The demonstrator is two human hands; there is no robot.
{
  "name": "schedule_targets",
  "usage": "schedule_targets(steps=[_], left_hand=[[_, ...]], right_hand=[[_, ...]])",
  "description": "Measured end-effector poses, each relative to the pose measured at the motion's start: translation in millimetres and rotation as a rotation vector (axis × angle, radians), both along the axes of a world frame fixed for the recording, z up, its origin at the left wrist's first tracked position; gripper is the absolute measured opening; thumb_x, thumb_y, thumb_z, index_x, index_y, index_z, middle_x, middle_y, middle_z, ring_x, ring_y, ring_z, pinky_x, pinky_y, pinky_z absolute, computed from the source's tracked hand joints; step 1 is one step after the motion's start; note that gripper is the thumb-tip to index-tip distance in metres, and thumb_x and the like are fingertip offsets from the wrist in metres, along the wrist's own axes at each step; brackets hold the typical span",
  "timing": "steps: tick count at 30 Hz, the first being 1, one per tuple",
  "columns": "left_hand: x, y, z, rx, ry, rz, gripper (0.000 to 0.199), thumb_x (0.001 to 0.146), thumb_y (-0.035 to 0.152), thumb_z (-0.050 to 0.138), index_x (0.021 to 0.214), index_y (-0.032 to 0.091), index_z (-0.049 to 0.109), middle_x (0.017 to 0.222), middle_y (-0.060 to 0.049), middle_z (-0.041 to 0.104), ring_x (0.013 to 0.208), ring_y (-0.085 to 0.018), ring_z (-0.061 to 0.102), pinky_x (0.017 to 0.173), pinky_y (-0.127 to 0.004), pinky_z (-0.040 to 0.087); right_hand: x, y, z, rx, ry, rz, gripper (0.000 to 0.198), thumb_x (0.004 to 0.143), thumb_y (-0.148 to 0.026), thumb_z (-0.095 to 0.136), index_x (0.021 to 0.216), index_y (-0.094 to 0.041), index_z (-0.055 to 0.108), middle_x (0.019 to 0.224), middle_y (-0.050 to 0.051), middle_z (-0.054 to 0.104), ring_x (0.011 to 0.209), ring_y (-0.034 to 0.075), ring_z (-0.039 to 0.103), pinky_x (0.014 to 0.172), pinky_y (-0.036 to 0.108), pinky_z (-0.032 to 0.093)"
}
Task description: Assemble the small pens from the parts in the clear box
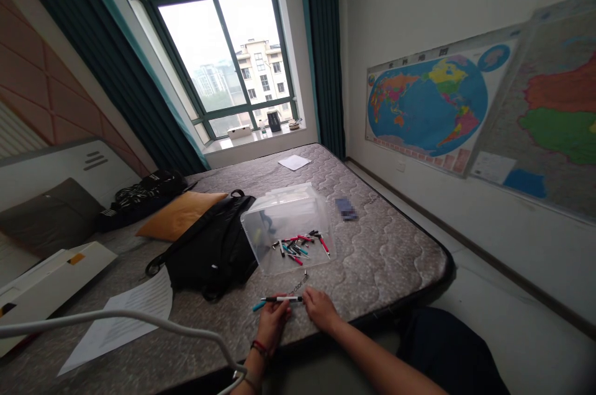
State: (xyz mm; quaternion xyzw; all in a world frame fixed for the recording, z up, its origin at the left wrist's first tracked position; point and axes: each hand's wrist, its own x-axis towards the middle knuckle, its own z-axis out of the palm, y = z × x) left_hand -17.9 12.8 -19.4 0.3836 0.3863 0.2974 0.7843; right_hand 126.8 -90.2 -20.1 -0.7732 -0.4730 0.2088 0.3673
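My left hand (pixel 272 323) is closed on a pen (pixel 282 299) with a white barrel and a black end, lying nearly level across the fingers. A teal piece (pixel 258 306), like a pen cap, shows just left of that hand; whether it is held or lies on the mattress I cannot tell. My right hand (pixel 320 309) is pinched at the pen's right end; what sits between its fingertips is hidden. Beyond both hands, a clear plastic box (pixel 261 255) lies on its side with several red, black, teal and white pen parts (pixel 298 247) in it.
A small silver piece (pixel 305 273) lies on the mattress (pixel 386 264) before the box. To the left are a black backpack (pixel 214 252), an orange cushion (pixel 181 215), printed paper (pixel 125 314) and a white box (pixel 56 283). A white cable (pixel 153 322) crosses the near left.
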Motion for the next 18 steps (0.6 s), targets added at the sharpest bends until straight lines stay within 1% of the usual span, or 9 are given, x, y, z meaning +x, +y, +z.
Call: schedule_targets(steps=[4, 8, 13, 18], left_hand=[[-0.1, 1.7, -2.6, -0.002, 0.000, -0.005, 0.053, 0.050, 0.030, 0.095, 0.092, 0.016, 0.065, 0.086, -0.004, 0.075, 0.057, -0.008, 0.064, 0.056, -0.018, 0.054], [-1.0, 2.4, -5.4, 0.009, -0.008, -0.004, 0.051, 0.051, 0.031, 0.094, 0.091, 0.016, 0.065, 0.084, -0.003, 0.074, 0.057, -0.008, 0.064, 0.056, -0.018, 0.053], [-2.2, 3.3, -10.4, 0.024, -0.014, -0.005, 0.047, 0.054, 0.033, 0.092, 0.091, 0.018, 0.067, 0.088, -0.003, 0.073, 0.059, -0.008, 0.063, 0.058, -0.020, 0.054], [-1.5, 3.1, -9.2, 0.093, 0.067, -0.003, 0.043, 0.056, 0.036, 0.090, 0.090, 0.021, 0.067, 0.084, -0.001, 0.070, 0.062, -0.012, 0.065, 0.061, -0.023, 0.055]], right_hand=[[-0.3, 1.7, -3.5, -0.001, -0.028, 0.000, 0.033, 0.103, -0.026, 0.036, 0.083, -0.020, 0.062, 0.078, 0.003, 0.069, 0.070, 0.015, 0.059, 0.062, 0.027, 0.026], [0.6, 1.5, -1.5, -0.008, -0.023, 0.006, 0.033, 0.102, -0.025, 0.036, 0.083, -0.020, 0.062, 0.079, 0.003, 0.069, 0.072, 0.015, 0.060, 0.063, 0.026, 0.027], [0.7, 1.1, -0.3, -0.005, -0.024, 0.021, 0.033, 0.103, -0.025, 0.035, 0.084, -0.019, 0.061, 0.079, 0.003, 0.069, 0.070, 0.015, 0.059, 0.062, 0.027, 0.027], [-0.5, 1.3, -4.9, -0.009, -0.047, 0.015, 0.031, 0.103, -0.024, 0.035, 0.088, -0.019, 0.061, 0.082, 0.003, 0.070, 0.072, 0.015, 0.060, 0.062, 0.027, 0.026]])
